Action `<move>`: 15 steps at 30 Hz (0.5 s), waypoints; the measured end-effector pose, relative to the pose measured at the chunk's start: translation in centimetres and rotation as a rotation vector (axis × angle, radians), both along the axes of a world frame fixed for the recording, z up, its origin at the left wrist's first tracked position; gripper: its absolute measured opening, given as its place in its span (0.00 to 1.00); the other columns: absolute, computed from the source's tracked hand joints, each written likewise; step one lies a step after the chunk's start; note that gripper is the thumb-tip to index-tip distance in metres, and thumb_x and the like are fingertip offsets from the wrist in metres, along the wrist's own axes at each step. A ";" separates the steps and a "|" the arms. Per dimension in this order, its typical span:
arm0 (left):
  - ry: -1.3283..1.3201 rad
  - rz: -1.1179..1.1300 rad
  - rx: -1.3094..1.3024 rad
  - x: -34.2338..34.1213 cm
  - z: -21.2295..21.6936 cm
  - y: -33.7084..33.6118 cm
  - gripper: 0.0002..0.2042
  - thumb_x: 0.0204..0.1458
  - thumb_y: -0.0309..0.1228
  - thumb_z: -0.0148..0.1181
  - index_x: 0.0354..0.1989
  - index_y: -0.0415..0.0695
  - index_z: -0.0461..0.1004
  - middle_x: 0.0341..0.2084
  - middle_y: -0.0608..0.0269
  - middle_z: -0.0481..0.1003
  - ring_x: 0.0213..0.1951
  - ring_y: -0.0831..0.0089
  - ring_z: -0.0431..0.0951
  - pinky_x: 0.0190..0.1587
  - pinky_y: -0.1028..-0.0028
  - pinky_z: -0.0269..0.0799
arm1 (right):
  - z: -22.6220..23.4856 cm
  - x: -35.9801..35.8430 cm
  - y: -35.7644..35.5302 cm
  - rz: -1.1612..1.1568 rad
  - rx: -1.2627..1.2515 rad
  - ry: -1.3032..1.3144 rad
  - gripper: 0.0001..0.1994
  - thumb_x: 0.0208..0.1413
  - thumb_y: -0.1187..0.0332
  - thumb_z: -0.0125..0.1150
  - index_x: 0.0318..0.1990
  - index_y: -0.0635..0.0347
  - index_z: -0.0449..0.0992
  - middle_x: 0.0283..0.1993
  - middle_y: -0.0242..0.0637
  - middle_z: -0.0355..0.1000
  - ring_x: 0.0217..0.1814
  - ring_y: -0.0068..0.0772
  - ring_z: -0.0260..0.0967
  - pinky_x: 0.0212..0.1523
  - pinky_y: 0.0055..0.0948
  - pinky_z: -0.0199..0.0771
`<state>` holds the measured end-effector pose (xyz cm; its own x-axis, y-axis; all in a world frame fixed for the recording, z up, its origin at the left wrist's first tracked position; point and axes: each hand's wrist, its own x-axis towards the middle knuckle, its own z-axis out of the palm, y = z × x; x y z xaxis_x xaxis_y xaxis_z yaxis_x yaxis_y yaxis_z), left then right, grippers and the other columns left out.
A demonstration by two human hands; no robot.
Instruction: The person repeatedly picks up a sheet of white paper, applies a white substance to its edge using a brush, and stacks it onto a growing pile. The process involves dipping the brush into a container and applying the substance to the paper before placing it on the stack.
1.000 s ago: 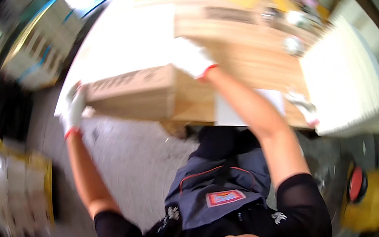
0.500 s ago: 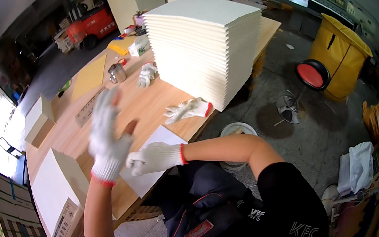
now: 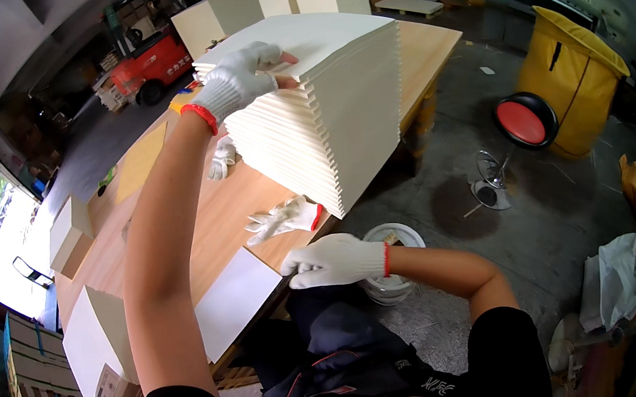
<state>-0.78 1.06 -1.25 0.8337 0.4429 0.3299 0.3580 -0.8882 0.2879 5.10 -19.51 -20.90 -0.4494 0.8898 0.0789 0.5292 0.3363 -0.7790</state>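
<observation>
My left hand (image 3: 246,78), in a white knit glove with bare thumb and finger tips, reaches far out over the table. It grips the near corner of the tall stack of white paper (image 3: 361,102), a finger on top and the thumb against the side just under the top edge. The stack's layers make a ridged left side. My right hand (image 3: 336,261), gloved in white with a red cuff, is closed with curled fingers at the table's front edge; nothing shows in it. Beside it a white sheet (image 3: 239,301) lies flat on the table.
A loose pair of gloves (image 3: 286,219) lies by the stack, another glove (image 3: 222,159) farther back. Lower paper stacks (image 3: 95,330) stand at the left. A white bucket (image 3: 395,244) is below the table edge. Right: a red-seated stool (image 3: 523,124) and a yellow bag (image 3: 575,78).
My left hand has moved forward and right from over the table onto the stack's top corner. My right hand has moved right, off the white sheet. The view has turned slightly.
</observation>
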 end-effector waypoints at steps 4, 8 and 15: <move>-0.079 -0.094 0.134 0.2 -0.6 1.9 0.13 0.56 0.36 0.60 0.48 0.48 0.77 0.41 0.57 0.80 0.46 0.62 0.79 0.48 0.70 0.73 | 2.5 4.8 -0.4 -0.132 0.152 -0.072 0.16 0.61 0.53 0.55 0.49 0.50 0.75 0.34 0.38 0.77 0.37 0.37 0.77 0.40 0.34 0.75; -0.095 0.018 0.578 -0.4 -1.3 0.9 0.10 0.53 0.32 0.62 0.43 0.45 0.77 0.28 0.55 0.78 0.33 0.60 0.80 0.36 0.68 0.75 | 7.6 8.7 1.2 -0.390 0.775 0.193 0.14 0.56 0.70 0.61 0.50 0.61 0.75 0.35 0.36 0.77 0.32 0.25 0.75 0.33 0.24 0.76; -0.223 0.115 0.232 0.4 -2.0 0.0 0.11 0.52 0.31 0.63 0.43 0.46 0.75 0.35 0.56 0.78 0.37 0.59 0.80 0.40 0.67 0.75 | 12.4 11.2 5.9 -0.520 1.308 -0.465 0.24 0.50 0.73 0.58 0.58 0.57 0.69 0.50 0.40 0.75 0.42 0.37 0.76 0.42 0.35 0.78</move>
